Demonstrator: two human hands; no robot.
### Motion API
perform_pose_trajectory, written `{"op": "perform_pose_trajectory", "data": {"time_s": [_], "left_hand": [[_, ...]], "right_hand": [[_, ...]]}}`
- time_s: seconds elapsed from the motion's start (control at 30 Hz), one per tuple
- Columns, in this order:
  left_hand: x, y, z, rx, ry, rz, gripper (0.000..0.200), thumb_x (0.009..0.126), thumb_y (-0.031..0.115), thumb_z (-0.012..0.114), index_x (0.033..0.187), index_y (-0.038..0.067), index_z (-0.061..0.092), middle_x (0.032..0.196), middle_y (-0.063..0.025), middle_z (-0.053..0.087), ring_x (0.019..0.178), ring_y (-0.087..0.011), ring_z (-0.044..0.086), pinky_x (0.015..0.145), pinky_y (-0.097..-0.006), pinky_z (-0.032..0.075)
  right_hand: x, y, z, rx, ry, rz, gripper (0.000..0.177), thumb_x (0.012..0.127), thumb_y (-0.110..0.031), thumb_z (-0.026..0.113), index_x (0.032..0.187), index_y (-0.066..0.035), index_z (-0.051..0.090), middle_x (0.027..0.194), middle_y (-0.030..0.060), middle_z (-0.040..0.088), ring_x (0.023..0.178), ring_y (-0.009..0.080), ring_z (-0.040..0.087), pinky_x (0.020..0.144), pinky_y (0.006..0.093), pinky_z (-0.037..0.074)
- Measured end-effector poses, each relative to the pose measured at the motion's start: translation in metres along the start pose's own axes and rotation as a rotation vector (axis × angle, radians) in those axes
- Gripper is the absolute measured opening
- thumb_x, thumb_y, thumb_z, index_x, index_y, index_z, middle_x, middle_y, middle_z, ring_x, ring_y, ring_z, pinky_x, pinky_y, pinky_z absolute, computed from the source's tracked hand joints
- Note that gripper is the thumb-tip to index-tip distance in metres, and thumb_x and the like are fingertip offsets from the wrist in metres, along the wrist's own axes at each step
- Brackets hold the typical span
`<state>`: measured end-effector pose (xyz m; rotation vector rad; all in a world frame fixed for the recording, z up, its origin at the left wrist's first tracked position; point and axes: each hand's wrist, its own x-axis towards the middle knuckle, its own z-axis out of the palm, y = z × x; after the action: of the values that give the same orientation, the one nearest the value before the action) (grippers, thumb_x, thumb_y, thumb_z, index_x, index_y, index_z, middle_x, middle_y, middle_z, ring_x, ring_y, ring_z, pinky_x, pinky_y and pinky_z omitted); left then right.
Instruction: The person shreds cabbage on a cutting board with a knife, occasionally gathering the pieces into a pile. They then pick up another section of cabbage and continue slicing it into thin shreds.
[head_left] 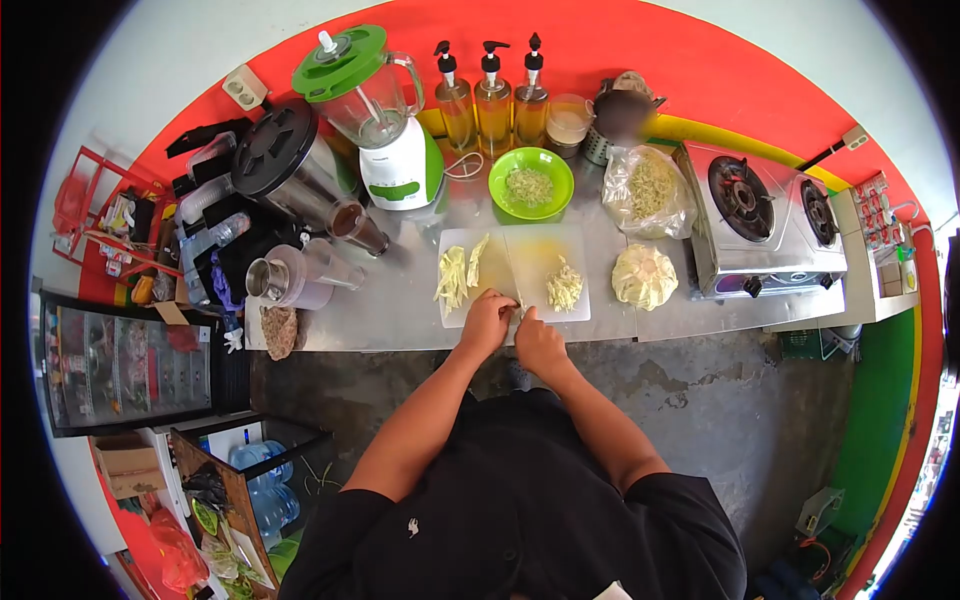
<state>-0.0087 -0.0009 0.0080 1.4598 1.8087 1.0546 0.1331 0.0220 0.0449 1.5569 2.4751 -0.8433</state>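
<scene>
A white cutting board (510,238) lies at the counter's front edge. My left hand (487,322) is closed at the board's near edge; what its fingers hold is hidden. Close beside it, my right hand (541,345) is wrapped round what looks like a small knife (520,306), whose thin blade points away from me between the hands. Pale cabbage leaves (452,278) lie on the board's left part. On the right part sits a small heap of chopped cabbage (565,286). A pale, round cabbage head (644,277) rests on the counter just right of the board.
Behind the board stand a green bowl (557,203) of shredded cabbage, a blender (402,165) and several pump bottles (493,115). A plastic bag (648,195) of pale shreds and a gas stove (765,265) are on the right. Tumblers, including a dark one (358,228), stand left.
</scene>
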Motion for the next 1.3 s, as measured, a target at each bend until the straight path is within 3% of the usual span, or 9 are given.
{"op": "perform_pose_trajectory", "data": {"time_s": [0.17,0.27,0.33,0.57,0.63,0.77,0.87,0.93,1.3], "left_hand": [[0.003,0.001,-0.007,0.017,-0.046,-0.006,0.012,0.084,0.001,0.070,0.095,0.002,0.075,0.090,-0.0143,0.066,0.079,-0.0282,0.067,0.072,-0.0358,0.054],[0.002,-0.004,-0.009,-0.021,-0.082,-0.008,0.014,0.085,0.001,0.069,0.097,0.003,0.076,0.091,-0.0137,0.066,0.081,-0.0290,0.067,0.073,-0.0359,0.053],[-0.001,0.000,-0.010,-0.037,-0.087,0.008,0.016,0.086,0.002,0.068,0.099,0.004,0.077,0.092,-0.0135,0.065,0.082,-0.0296,0.067,0.074,-0.0360,0.053],[-0.011,-0.002,-0.009,0.043,-0.014,0.059,0.020,0.083,0.000,0.070,0.101,0.006,0.078,0.093,-0.0137,0.065,0.086,-0.0308,0.066,0.075,-0.0379,0.052],[-0.009,0.004,-0.010,0.038,-0.017,0.055,0.020,0.084,0.001,0.070,0.102,0.006,0.078,0.093,-0.0133,0.064,0.084,-0.0297,0.066,0.073,-0.0371,0.052],[-0.012,0.004,-0.010,0.045,-0.044,0.005,0.023,0.084,0.000,0.068,0.103,0.006,0.077,0.093,-0.0141,0.062,0.088,-0.0328,0.064,0.077,-0.0399,0.052],[-0.016,-0.004,-0.006,0.034,-0.007,0.080,0.024,0.085,0.000,0.067,0.107,0.004,0.075,0.096,-0.0142,0.062,0.090,-0.0316,0.063,0.078,-0.0389,0.052],[-0.021,-0.002,-0.006,0.041,0.011,0.141,0.025,0.086,-0.001,0.067,0.109,0.003,0.074,0.099,-0.0142,0.062,0.091,-0.0304,0.064,0.079,-0.0380,0.053],[-0.022,0.000,-0.010,-0.004,0.005,0.138,0.026,0.085,0.000,0.067,0.109,0.004,0.073,0.100,-0.0136,0.061,0.098,-0.0337,0.061,0.084,-0.0412,0.050]], "right_hand": [[-0.003,0.001,-0.006,-0.007,-0.013,-0.001,0.029,0.094,-0.014,0.050,0.112,0.008,0.048,0.095,0.0326,0.069,0.089,0.0473,0.071,0.079,0.0533,0.057],[-0.002,-0.001,-0.006,-0.034,-0.071,0.001,0.048,0.092,-0.012,0.054,0.129,0.016,0.041,0.096,0.0290,0.071,0.090,0.0414,0.073,0.077,0.0470,0.059],[-0.001,-0.004,0.000,-0.027,0.034,0.000,0.046,0.092,-0.012,0.055,0.127,0.015,0.043,0.095,0.0286,0.071,0.088,0.0418,0.073,0.077,0.0467,0.060],[-0.007,-0.002,-0.003,-0.084,-0.009,-0.032,0.042,0.093,-0.012,0.055,0.123,0.015,0.044,0.092,0.0259,0.071,0.086,0.0406,0.073,0.075,0.0454,0.060],[-0.007,-0.001,0.003,0.016,0.020,-0.004,0.026,0.095,-0.015,0.049,0.109,0.007,0.047,0.094,0.0329,0.069,0.089,0.0485,0.070,0.079,0.0546,0.057],[0.000,0.004,0.008,0.011,0.037,-0.037,0.027,0.095,-0.016,0.050,0.109,0.007,0.047,0.095,0.0337,0.069,0.089,0.0486,0.070,0.079,0.0546,0.057],[-0.001,0.002,0.007,-0.069,0.020,-0.015,0.043,0.093,-0.012,0.055,0.124,0.014,0.044,0.092,0.0258,0.071,0.085,0.0404,0.073,0.073,0.0475,0.060],[-0.007,0.002,0.009,-0.033,0.016,-0.001,0.028,0.095,-0.017,0.051,0.109,0.008,0.047,0.092,0.0324,0.069,0.085,0.0472,0.071,0.076,0.0534,0.058],[-0.008,-0.002,0.011,0.009,0.070,-0.001,0.028,0.095,-0.019,0.052,0.108,0.006,0.048,0.090,0.0317,0.070,0.082,0.0480,0.071,0.074,0.0544,0.058]]}}
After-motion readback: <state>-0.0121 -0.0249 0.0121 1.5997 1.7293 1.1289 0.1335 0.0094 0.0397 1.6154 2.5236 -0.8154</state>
